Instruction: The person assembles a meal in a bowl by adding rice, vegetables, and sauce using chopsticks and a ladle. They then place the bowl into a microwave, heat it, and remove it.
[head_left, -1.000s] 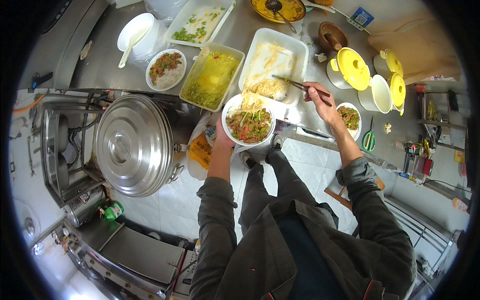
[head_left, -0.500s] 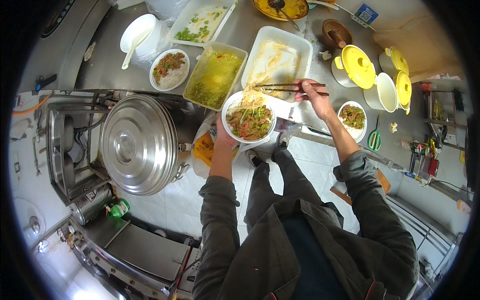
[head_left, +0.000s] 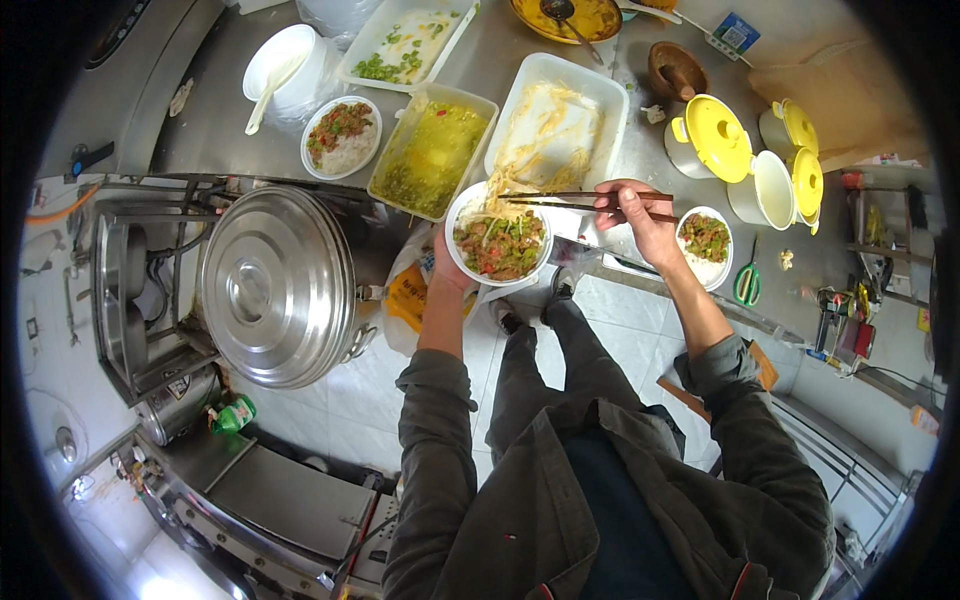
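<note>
My left hand (head_left: 452, 264) is wrapped round the side of a white bowl (head_left: 460, 262), lifted off the counter's near edge. Inside it lie chopped meat with green and red pepper pieces (head_left: 505, 248) and pale yellow shreds (head_left: 490, 205) on the far left. My right hand (head_left: 640, 218) grips dark wooden chopsticks (head_left: 570, 199), their tips at those shreds. Just beyond the bowl, a white plastic tub (head_left: 606, 150) holds more shreds along its bottom and near end. Left of it stands a tub of yellow-green liquid (head_left: 425, 150).
Bowls of rice and meat sit left (head_left: 341, 138) and right (head_left: 705, 248). Farther right are yellow-lidded pots (head_left: 712, 138), green-handled scissors (head_left: 747, 283) and a wooden mortar (head_left: 677, 70). A large lidded steel pot (head_left: 270, 290) stands at my left, beside a plastic bag (head_left: 405, 297).
My right hand has shifted slightly right and nearer, and the chopstick tips have come down onto the shreds at the bowl's far edge. My left hand and the bowl stay nearly still.
</note>
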